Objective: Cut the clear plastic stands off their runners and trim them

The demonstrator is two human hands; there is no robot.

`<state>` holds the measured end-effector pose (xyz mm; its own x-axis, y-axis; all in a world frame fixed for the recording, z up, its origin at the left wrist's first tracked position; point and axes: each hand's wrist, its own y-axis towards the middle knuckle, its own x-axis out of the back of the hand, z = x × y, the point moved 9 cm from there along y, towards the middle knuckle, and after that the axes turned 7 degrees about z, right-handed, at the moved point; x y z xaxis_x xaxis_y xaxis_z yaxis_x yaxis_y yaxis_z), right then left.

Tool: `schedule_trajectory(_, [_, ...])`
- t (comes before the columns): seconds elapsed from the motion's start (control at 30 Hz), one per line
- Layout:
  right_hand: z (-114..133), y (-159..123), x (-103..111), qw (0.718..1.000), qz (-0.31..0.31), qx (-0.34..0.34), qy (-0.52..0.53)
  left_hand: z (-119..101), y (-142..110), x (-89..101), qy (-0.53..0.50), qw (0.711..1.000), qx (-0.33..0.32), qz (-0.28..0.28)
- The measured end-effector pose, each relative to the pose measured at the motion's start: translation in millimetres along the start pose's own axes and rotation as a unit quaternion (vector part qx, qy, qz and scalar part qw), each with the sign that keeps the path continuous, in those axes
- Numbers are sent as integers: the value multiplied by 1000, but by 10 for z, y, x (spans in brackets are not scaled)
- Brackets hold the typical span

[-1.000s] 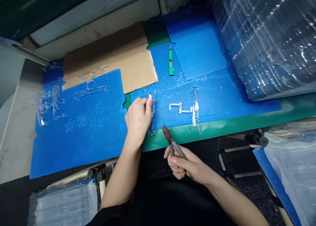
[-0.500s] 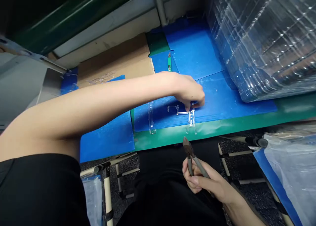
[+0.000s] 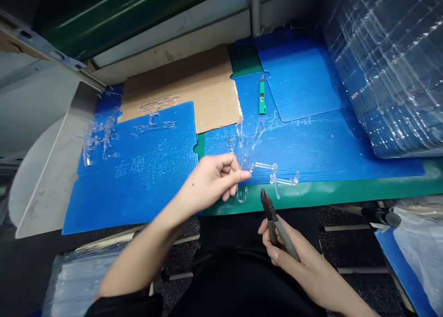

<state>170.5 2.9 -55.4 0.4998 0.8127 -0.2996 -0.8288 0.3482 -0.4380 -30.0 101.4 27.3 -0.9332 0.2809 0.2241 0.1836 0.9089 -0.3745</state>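
My left hand pinches a clear plastic moulded part with runner arms, holding it just above the blue sheet near the table's front edge. The runner sticks out to the right of my fingers. My right hand is closed round the grey handles of a pair of cutting pliers. The pliers' dark jaws point up, a little below and right of the part, not touching it.
A green utility knife lies on the blue sheet behind. Brown cardboard sits at the back. Several clear plastic scraps lie at the left on another blue sheet. A tall stack of clear trays fills the right.
My left hand reached right to the clear part with the runner, took hold of it and brought it back toward the middle, lifted. My right hand with the pliers stayed near the front edge.
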Motion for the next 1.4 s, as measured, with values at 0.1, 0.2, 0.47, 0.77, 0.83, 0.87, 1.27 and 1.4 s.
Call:
schedule_trajectory(0.1, [99, 62, -66, 998, -10, -16, -55, 397, -145, -184, -123, 991, -14, -45])
schedule_trajectory(0.2, [170, 88, -125, 996, -18, -18, -84, 614, -213, -280, -206, 973, -56, -87])
schedule_trajectory(0.47, [137, 19, -139, 994, -18, -57, -91, 786, -291, -455, -247, 965, -69, -46])
schedule_trajectory(0.77, [97, -12, -127, 995, -20, -58, -73, 807, -286, -485, -250, 965, -60, -51])
schedule_trajectory(0.83, [90, -16, -122, 995, -20, -59, -76, 815, -289, -484, -244, 967, -47, -56])
schedule_trajectory(0.87, [89, -18, -115, 995, -23, -56, -77, 814, -290, -486, -239, 968, -43, -56])
schedule_trajectory(1.27, [82, -55, -65, 997, -37, -26, -58, 719, -269, -614, -228, 973, -35, -27])
schedule_trajectory(1.4, [87, -82, -58, 997, -33, -20, -61, 702, -252, -654, -229, 973, -30, -18])
